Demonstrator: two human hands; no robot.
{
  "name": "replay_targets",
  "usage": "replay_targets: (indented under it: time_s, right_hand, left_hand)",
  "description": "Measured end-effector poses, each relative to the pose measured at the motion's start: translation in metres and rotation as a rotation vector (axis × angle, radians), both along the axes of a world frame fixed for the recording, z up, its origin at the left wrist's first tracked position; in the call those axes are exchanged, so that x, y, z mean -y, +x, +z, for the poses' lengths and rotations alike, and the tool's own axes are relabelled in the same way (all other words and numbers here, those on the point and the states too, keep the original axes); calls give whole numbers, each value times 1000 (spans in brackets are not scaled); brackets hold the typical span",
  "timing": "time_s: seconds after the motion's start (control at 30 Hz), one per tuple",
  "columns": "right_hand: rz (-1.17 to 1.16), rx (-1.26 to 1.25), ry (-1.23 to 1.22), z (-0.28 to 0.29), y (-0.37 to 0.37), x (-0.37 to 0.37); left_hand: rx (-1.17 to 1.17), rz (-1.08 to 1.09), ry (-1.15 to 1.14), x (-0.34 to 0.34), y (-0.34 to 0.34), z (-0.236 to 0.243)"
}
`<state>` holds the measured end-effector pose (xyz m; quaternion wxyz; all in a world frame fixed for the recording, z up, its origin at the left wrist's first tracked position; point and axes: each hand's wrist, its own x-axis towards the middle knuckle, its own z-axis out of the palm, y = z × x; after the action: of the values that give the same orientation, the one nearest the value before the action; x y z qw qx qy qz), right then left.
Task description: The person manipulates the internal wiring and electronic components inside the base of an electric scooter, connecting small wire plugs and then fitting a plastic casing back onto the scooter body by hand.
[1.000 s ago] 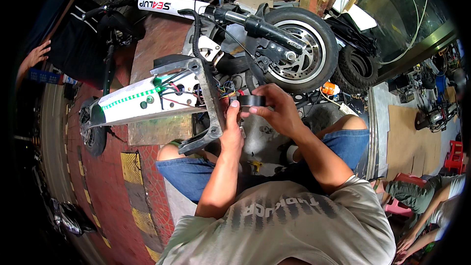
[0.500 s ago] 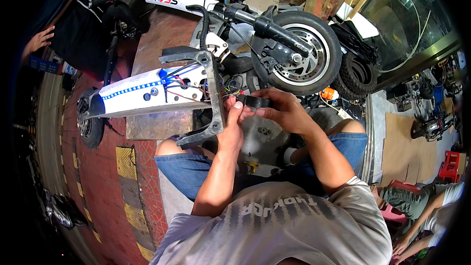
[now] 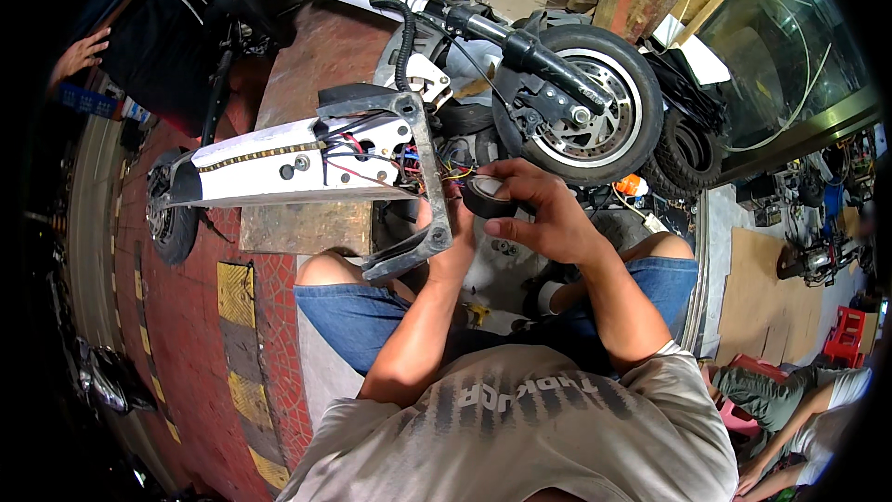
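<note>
"What's on your feed, from the left?"

"First I see the scooter's white deck [image 3: 251, 182], its long axis running across toward the hands, then a dark metal frame [image 3: 431, 167] at its open end, with coloured wires [image 3: 408, 165] around it."

"And the hands?"

"The left hand [image 3: 455, 246] is partly under the frame, close to the wires. Its fingertips are hidden, so I can't tell whether they grip anything. Farther right, the right hand [image 3: 548, 209] pinches a roll of black tape [image 3: 482, 207], thumb below, index finger along the upper side."

"Which way does the roll lie from the wires?"

"Just right of them, flat face tipped up at me. The right hand has it; the left hand is nearer the frame."
</note>
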<state>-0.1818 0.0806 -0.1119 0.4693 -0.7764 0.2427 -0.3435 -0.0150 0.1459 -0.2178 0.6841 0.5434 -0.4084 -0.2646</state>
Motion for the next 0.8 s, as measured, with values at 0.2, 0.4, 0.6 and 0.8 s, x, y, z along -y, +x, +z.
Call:
replay_targets:
  time_s: [0.2,0.4,0.6,0.8]
  right_hand:
    - [-45,-36,45,-3,-4,12]
    - [-72,-219,213,19,-6,8]
    - [-51,84,270,1,-3,16]
    - [-104,333,593,-4,14,15]
  left_hand:
    - [-296,-11,91,-5,-10,21]
    - [-699,-192,129,-2,-6,11]
    - [-732,-199,-185,22,-24,3]
    - [-736,-221,-119,40,-13,-29]
